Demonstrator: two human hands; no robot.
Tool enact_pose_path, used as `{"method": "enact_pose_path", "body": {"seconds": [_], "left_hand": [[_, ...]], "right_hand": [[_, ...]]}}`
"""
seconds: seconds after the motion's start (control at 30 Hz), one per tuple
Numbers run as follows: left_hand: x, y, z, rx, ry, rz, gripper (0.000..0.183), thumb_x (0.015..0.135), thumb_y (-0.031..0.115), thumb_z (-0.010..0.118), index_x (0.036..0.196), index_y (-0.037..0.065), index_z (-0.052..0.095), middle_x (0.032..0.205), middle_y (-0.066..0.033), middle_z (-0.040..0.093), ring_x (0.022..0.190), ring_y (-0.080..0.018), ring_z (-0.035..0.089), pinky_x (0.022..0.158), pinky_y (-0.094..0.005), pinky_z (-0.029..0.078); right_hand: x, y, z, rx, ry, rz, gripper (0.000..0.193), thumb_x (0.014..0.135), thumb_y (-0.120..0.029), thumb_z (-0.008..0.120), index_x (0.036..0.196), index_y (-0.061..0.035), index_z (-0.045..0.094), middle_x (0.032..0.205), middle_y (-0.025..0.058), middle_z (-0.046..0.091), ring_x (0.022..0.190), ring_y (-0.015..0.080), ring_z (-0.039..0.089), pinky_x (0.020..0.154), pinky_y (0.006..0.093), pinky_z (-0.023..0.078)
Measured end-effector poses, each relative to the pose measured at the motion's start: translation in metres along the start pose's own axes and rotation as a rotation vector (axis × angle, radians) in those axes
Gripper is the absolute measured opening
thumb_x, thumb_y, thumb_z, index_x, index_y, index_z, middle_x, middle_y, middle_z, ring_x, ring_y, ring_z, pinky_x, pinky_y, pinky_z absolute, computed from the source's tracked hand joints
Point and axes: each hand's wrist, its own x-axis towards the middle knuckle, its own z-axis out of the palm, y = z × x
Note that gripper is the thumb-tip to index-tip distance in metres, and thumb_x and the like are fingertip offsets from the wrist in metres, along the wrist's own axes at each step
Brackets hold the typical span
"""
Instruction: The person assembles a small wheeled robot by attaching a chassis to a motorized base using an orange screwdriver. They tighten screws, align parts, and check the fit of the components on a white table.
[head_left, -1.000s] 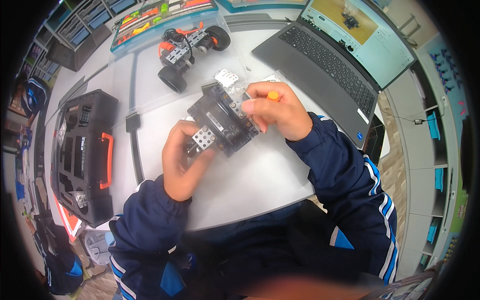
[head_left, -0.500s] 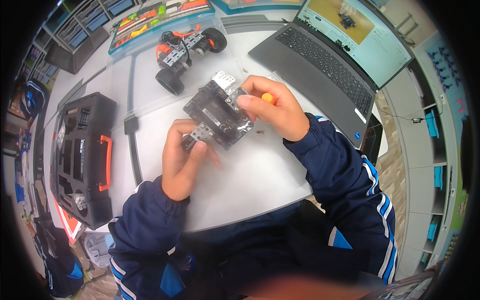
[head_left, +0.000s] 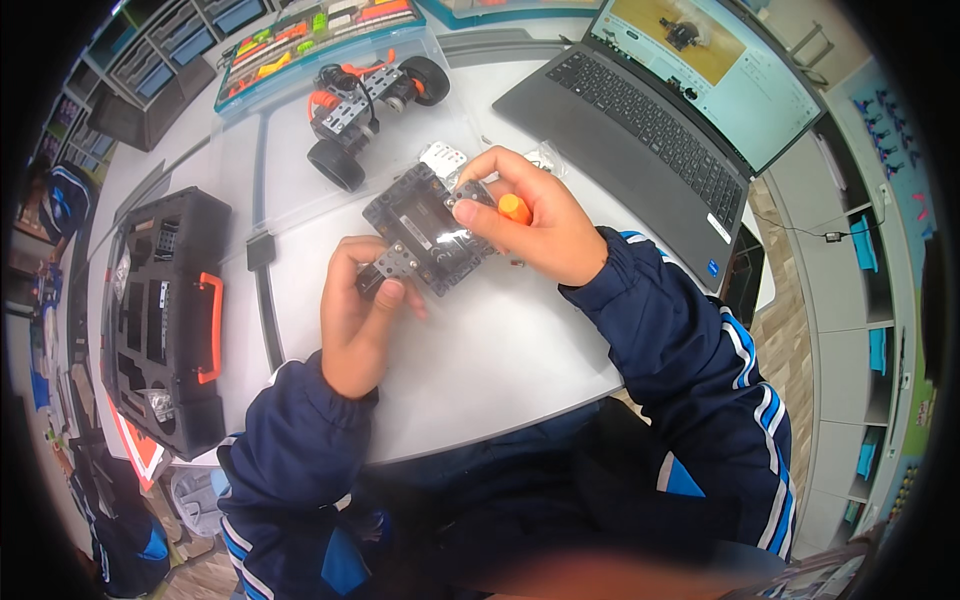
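Note:
Between my hands, above the white table, is a black square electronic module (head_left: 424,224) with metal brackets screwed on two sides. My left hand (head_left: 362,310) pinches the grey bracket (head_left: 396,261) at its lower left side. Thumb and fingers of my right hand (head_left: 535,215) grip the bracket at the upper right. A yellow-orange screwdriver handle (head_left: 514,208) pokes out from the same right hand, its shaft hidden. Just beyond the module lies a white perforated plate (head_left: 442,158). A small wheeled chassis (head_left: 360,110) with black tyres and orange cables stands farther back.
An open laptop (head_left: 640,130) stands at the far right. At the left rests a black case (head_left: 165,320) with an orange handle. A clear teal-edged box (head_left: 315,45) of coloured parts sits at the back. Near the right hand lies a small plastic bag (head_left: 545,158).
Both hands and the module have shifted slightly left, and the module has turned a little. The grip of both hands stays the same. The picture on the laptop screen has changed.

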Motion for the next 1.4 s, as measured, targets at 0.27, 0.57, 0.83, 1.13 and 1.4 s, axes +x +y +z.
{"method": "enact_pose_path", "body": {"seconds": [0.27, 0.57, 0.83, 1.13, 1.4], "left_hand": [[-0.002, 0.0001, 0.0005, 0.012, 0.0, -0.032, 0.022, 0.1, 0.017, 0.056, 0.108, 0.0, 0.047, 0.106, -0.0089, 0.048, 0.081, -0.016, 0.059, 0.074, -0.0301, 0.05], [-0.0024, 0.0003, -0.0008, 0.049, -0.002, -0.038, 0.019, 0.099, 0.015, 0.056, 0.108, 0.0, 0.048, 0.106, -0.0088, 0.048, 0.081, -0.0159, 0.058, 0.074, -0.0294, 0.049], [-0.0023, 0.004, 0.001, 0.051, 0.012, -0.075, 0.013, 0.1, 0.011, 0.053, 0.105, 0.0, 0.049, 0.102, -0.0083, 0.05, 0.079, -0.0139, 0.058, 0.071, -0.0278, 0.048], [-0.0005, 0.0055, 0.0027, 0.13, 0.082, -0.106, 0.005, 0.099, 0.005, 0.052, 0.1, 0.0, 0.051, 0.096, -0.0064, 0.054, 0.073, -0.0104, 0.057, 0.064, -0.0248, 0.048], [-0.0015, 0.0064, 0.0012, 0.1, 0.069, -0.127, 0.004, 0.098, 0.004, 0.053, 0.099, 0.0, 0.051, 0.092, -0.0057, 0.055, 0.072, -0.0098, 0.057, 0.064, -0.0241, 0.047]], "right_hand": [[0.001, 0.0083, 0.002, 0.017, -0.005, 0.001, 0.02, 0.093, -0.017, 0.067, 0.105, -0.0074, 0.054, 0.062, -0.0077, 0.049, 0.054, 0.0, 0.036, 0.05, 0.0188, 0.028], [0.0019, 0.0042, 0.0012, 0.002, -0.025, -0.029, 0.018, 0.093, -0.017, 0.068, 0.1, -0.0085, 0.053, 0.057, -0.009, 0.042, 0.052, 0.0004, 0.035, 0.048, 0.0204, 0.025], [-0.0011, 0.0005, 0.0017, 0.031, -0.01, 0.066, 0.019, 0.092, -0.018, 0.068, 0.099, -0.009, 0.053, 0.057, -0.0081, 0.044, 0.05, 0.0021, 0.039, 0.048, 0.0203, 0.028], [-0.001, 0.0029, 0.0042, -0.01, -0.001, -0.017, 0.017, 0.091, -0.016, 0.069, 0.097, -0.0085, 0.055, 0.058, -0.0102, 0.034, 0.055, 0.0013, 0.03, 0.052, 0.0212, 0.024], [-0.0017, 0.002, 0.004, -0.053, 0.004, -0.042, 0.018, 0.091, -0.016, 0.069, 0.097, -0.0081, 0.055, 0.059, -0.0101, 0.032, 0.057, 0.0019, 0.028, 0.053, 0.022, 0.023]]}}
